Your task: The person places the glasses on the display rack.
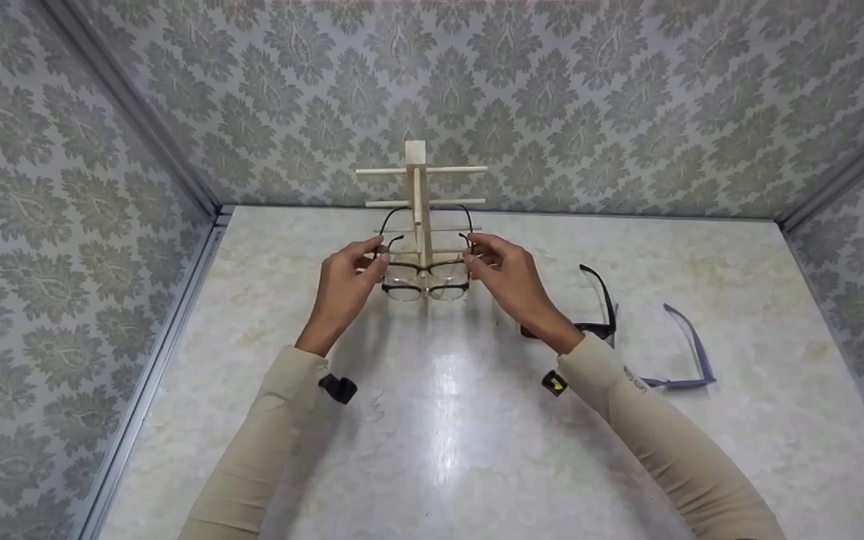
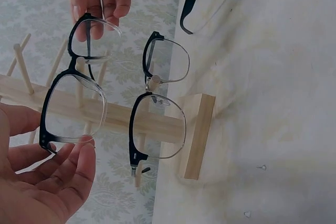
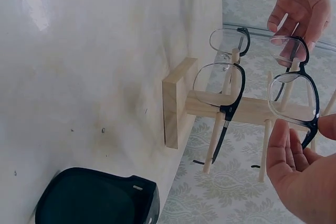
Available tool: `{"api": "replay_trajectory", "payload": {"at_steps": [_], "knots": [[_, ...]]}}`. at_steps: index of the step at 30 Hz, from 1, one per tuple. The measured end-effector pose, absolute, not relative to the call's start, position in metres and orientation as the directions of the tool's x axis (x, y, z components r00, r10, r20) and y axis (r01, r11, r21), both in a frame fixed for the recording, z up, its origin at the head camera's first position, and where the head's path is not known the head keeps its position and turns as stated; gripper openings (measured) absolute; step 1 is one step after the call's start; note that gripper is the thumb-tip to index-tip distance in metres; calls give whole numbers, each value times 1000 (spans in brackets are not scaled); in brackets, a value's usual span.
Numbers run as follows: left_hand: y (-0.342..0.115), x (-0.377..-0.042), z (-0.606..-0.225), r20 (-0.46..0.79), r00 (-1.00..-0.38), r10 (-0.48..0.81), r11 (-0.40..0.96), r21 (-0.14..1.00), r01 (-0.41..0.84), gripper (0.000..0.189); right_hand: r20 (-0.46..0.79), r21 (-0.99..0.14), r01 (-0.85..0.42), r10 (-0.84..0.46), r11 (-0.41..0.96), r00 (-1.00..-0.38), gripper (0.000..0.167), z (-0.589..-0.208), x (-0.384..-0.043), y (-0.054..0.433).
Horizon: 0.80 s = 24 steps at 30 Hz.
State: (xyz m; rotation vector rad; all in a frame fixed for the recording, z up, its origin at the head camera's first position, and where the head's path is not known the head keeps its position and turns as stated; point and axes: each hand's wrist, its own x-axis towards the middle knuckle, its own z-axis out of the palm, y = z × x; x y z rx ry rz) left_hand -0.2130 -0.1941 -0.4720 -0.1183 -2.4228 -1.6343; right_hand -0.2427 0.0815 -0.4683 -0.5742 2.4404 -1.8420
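A pair of black-rimmed eyeglasses is held level by both hands in front of the wooden display stand, its temples pointing back past the post. My left hand pinches it at the left hinge between thumb and fingers. At the opposite hinge, my right hand grips it the same way. The bridge overlaps a peg of the stand in the left wrist view. Lower down, a second pair of half-rim eyeglasses rests on the peg nearest the stand's base.
Black sunglasses lie on the table to the right, partly hidden by my right wrist. Beyond them are purple-grey glasses with a raised temple. Several side pegs stick out from the post. Patterned wall panels enclose the table.
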Motion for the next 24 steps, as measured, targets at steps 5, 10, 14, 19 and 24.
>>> {"api": "replay_trajectory", "payload": {"at_steps": [5,10,14,19,24], "knots": [[-193,-215,-475,216,-974,-62,348,920,182,42,193,-941,-265,-309,211,-931,44,-471,-245,81],[-193,-217,-477,214,-974,-68,336,925,180,42,197,-941,-268,-307,209,-931,43,-471,-246,81],[-193,-216,-476,214,-975,-66,343,922,179,41,190,-943,-261,-311,206,-931,44,-471,-245,81],[-194,-215,-477,214,-975,-56,357,917,181,42,186,-945,-257,-313,203,-931,45,-473,-245,81],[-195,-214,-477,214,-975,-51,365,913,182,42,182,-948,-251,-313,198,-932,44,-473,-244,81]]}}
